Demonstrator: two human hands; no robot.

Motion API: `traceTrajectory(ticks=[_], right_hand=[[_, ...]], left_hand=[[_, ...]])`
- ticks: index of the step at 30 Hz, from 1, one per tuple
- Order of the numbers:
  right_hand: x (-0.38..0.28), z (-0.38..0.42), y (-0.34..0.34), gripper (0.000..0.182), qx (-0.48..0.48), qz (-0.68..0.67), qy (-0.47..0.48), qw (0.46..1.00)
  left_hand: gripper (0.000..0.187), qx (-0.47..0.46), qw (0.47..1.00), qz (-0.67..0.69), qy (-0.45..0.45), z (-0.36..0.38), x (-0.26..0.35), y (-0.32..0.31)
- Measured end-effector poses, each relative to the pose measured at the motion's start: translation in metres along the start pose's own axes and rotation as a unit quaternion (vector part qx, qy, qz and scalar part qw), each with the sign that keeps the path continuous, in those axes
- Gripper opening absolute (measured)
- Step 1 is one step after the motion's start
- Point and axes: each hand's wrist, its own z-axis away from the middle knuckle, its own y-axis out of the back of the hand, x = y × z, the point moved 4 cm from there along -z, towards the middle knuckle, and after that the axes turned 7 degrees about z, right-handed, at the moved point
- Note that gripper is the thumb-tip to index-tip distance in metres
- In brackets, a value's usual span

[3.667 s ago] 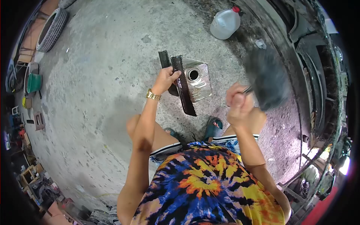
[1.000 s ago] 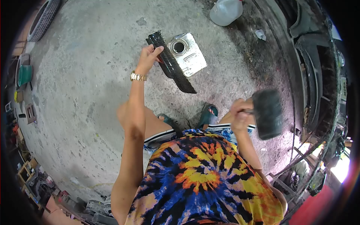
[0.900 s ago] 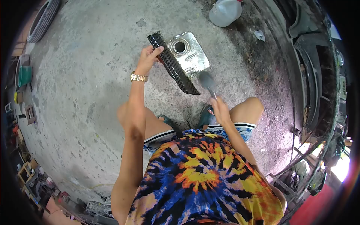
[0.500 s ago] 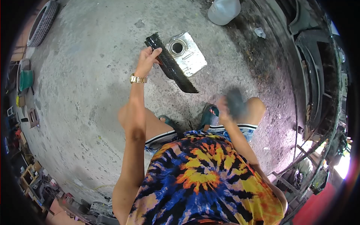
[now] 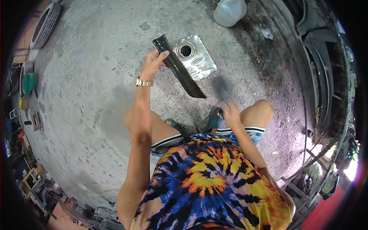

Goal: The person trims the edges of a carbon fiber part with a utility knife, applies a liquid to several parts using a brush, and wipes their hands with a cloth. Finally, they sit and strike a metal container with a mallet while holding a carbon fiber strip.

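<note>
My left hand (image 5: pixel 154 63), with a gold watch at the wrist, is closed around the upper part of a glossy black carbon-fibre strip (image 5: pixel 180 71). The strip slants down to the right, and its lower end points toward my feet. Just beyond it, a silver metal can (image 5: pixel 202 60) with a round open mouth lies on the floor, partly covered by the strip. My right hand (image 5: pixel 231 113) grips a dark grey flat piece (image 5: pixel 222 89), apart from the strip's lower end. Motion blur hides what kind of piece it is.
A translucent plastic jug (image 5: pixel 230 13) stands at the top, with a crumpled white scrap (image 5: pixel 267 34) to its right. Tyres (image 5: pixel 46 26) and a green container (image 5: pixel 30 82) are along the left. Black car parts (image 5: pixel 322 73) line the right side of the concrete floor (image 5: pixel 96 88).
My right hand has swung the dark grey piece up and to the left, closer to the strip. My left hand keeps its hold, and the strip has turned slightly.
</note>
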Motion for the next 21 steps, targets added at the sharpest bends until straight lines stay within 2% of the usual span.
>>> traceTrajectory(ticks=[1, 3, 6, 7, 9, 10, 12, 13, 15, 16, 17, 18, 19, 21], right_hand=[[0.022, -0.005, -0.023, 0.024, -0.111, 0.029, -0.095, 0.989], [0.030, 0.006, -0.032, 0.027, -0.062, -0.074, -0.145, 0.985], [-0.010, -0.001, 0.009, 0.024, -0.021, -0.011, -0.112, 0.993], [-0.024, -0.001, 0.026, 0.024, -0.022, -0.013, -0.118, 0.993], [-0.049, -0.018, 0.054, 0.023, -0.032, -0.105, -0.131, 0.985], [-0.057, -0.019, 0.068, 0.023, -0.031, -0.107, -0.133, 0.985], [-0.085, -0.020, 0.107, 0.041, 0.120, -0.055, 0.060, 0.989], [-0.108, -0.025, 0.112, 0.047, 0.167, -0.241, 0.126, 0.948], [-0.088, -0.023, 0.086, 0.047, 0.160, -0.382, 0.268, 0.870], [-0.010, -0.004, 0.048, 0.042, 0.128, -0.356, 0.285, 0.881], [-0.030, -0.003, 0.014, 0.034, 0.135, -0.055, 0.173, 0.974], [-0.023, -0.009, -0.014, 0.031, 0.014, -0.051, -0.005, 0.999], [0.008, -0.010, -0.041, 0.029, -0.138, -0.035, -0.120, 0.982], [0.015, -0.012, -0.038, 0.030, -0.102, -0.065, -0.130, 0.984]], left_hand=[[0.019, -0.015, 0.999, -0.033, 0.008, 0.000, -0.008, -0.008], [0.019, -0.025, 0.997, -0.075, 0.009, -0.007, -0.004, -0.002], [0.020, 0.012, 0.983, -0.183, 0.004, -0.005, -0.008, 0.012], [0.020, 0.009, 0.983, -0.184, 0.009, 0.002, -0.008, 0.012], [0.020, 0.024, 0.998, -0.053, -0.015, 0.000, 0.005, 0.016], [0.020, 0.019, 0.999, -0.048, -0.016, 0.000, 0.006, 0.017], [0.020, 0.012, 0.998, -0.066, -0.010, -0.003, 0.001, 0.021], [0.020, 0.007, 0.997, -0.083, -0.004, -0.001, -0.004, 0.022], [0.020, -0.006, 0.998, -0.065, 0.007, 0.005, 0.006, 0.003], [0.020, -0.022, 0.998, -0.052, 0.012, 0.004, 0.010, -0.003], [0.020, -0.022, 0.998, -0.051, 0.010, 0.004, 0.005, -0.001], [0.021, -0.025, 0.996, -0.083, 0.030, 0.004, 0.004, -0.001], [0.022, -0.026, 0.992, -0.116, 0.051, 0.004, 0.000, 0.000], [0.022, -0.029, 0.991, -0.124, 0.030, -0.008, -0.015, 0.011]])
